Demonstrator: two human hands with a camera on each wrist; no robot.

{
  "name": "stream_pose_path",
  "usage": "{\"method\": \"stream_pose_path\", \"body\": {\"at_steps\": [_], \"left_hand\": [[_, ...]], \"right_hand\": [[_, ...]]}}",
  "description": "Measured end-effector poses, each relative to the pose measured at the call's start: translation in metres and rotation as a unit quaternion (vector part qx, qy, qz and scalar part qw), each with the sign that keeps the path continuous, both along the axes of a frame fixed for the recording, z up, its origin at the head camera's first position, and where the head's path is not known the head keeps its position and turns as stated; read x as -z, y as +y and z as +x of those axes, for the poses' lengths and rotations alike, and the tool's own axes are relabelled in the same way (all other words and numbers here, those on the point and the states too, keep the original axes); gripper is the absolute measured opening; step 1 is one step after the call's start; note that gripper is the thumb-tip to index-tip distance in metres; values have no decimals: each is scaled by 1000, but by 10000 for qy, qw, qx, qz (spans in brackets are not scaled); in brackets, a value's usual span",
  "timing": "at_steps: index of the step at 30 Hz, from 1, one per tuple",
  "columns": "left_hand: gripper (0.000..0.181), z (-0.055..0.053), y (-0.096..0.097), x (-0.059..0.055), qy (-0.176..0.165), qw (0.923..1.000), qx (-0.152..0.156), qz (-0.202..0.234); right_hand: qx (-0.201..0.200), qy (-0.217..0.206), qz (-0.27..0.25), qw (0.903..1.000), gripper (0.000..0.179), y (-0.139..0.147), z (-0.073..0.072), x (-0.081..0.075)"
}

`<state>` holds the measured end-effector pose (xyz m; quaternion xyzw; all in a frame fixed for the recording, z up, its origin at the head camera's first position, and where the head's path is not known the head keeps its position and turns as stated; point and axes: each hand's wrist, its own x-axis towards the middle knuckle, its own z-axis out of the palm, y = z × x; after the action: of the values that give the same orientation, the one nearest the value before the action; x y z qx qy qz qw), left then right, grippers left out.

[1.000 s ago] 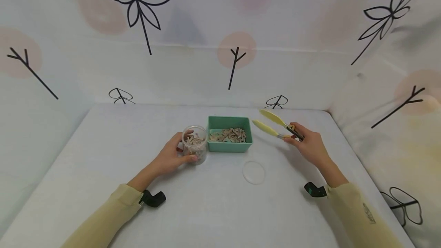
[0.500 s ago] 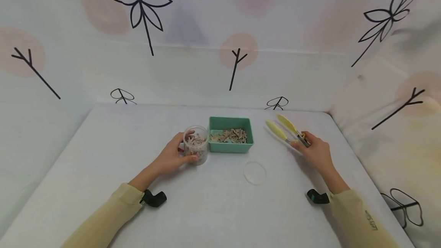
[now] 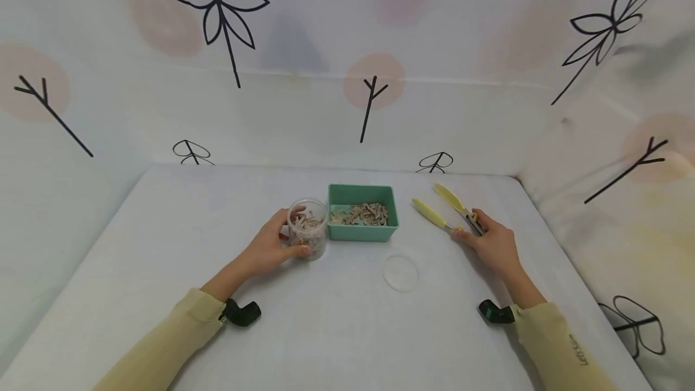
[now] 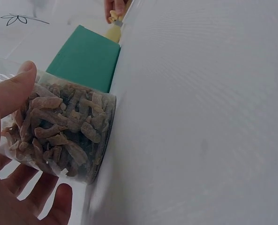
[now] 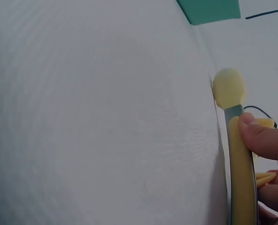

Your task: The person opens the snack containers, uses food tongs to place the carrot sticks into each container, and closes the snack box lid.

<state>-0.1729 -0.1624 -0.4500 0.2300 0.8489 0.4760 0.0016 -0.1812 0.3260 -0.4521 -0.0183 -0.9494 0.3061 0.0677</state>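
My left hand (image 3: 271,245) grips a clear round jar (image 3: 315,245) from its left side, thumb in front and fingers behind. Brownish dried strips (image 4: 59,126) fill much of the jar, which stands upright and uncapped on the table. Against its right side is a green rectangular box (image 3: 362,233) with more of the strips (image 3: 369,214) inside, heaped toward the right. To the right of the box, my right hand (image 3: 495,245) holds yellow-tipped tongs (image 3: 458,213) by the handles. Their two tips are spread apart, low over the table and pointing to the back left, with nothing between them.
A clear round lid (image 3: 400,273) lies flat on the white table (image 3: 347,336) in front of the box. Cloth walls (image 3: 304,113) with printed flowers and twigs rise at the back and sides. A black wrist device (image 3: 242,314) sits at each sleeve cuff.
The right hand and tongs have moved right, away from the green box, and down toward the table. The left hand keeps its hold on the jar, which stays in place.
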Motion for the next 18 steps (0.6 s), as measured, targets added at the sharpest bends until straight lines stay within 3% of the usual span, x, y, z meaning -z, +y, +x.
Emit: {"method": "stream_pose_path", "body": {"at_steps": [11,18], "left_hand": [[80,-2,-2,1,111,9999,50,-40],[81,0,-1,1,32,10000,17,-12]], "right_hand": [[-326,-617,312,9971,107,1,-1,-7],[-601,-901,111,9941,106,12,6,-17]]}}
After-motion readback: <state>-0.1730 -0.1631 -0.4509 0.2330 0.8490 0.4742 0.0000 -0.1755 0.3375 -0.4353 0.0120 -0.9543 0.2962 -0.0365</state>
